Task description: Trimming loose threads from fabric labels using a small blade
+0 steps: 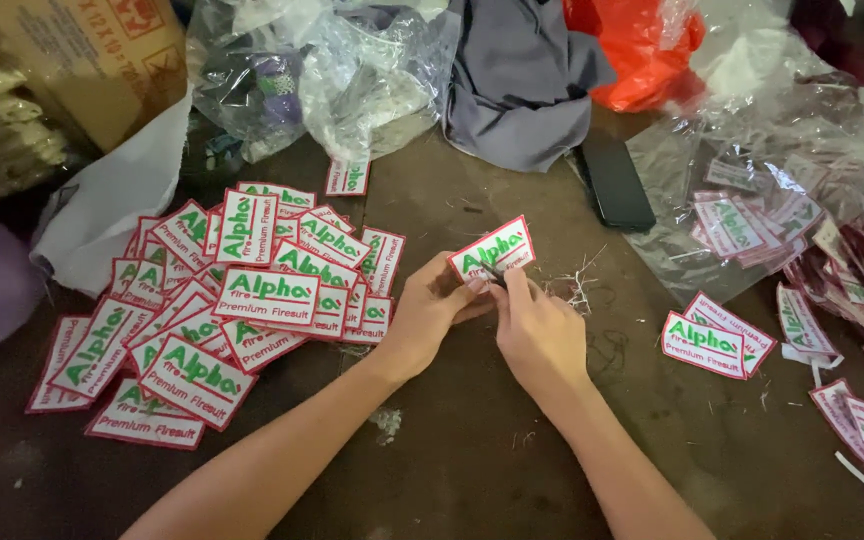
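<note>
head view: left hand (430, 312) and right hand (537, 335), grip tight on patch (493, 250), bare table (472, 460) nearby

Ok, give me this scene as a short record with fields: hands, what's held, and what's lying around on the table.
left hand: fingers grip a patch
right hand: fingers at the patch's lower edge, with a small dark tool, kind unclear
patch: white, red border, green lettering
left of hands: patch pile
right of hands: two patches, more on clear plastic
near patch: thread scraps
behind: phone, grey cloth
surface: brown table
</note>
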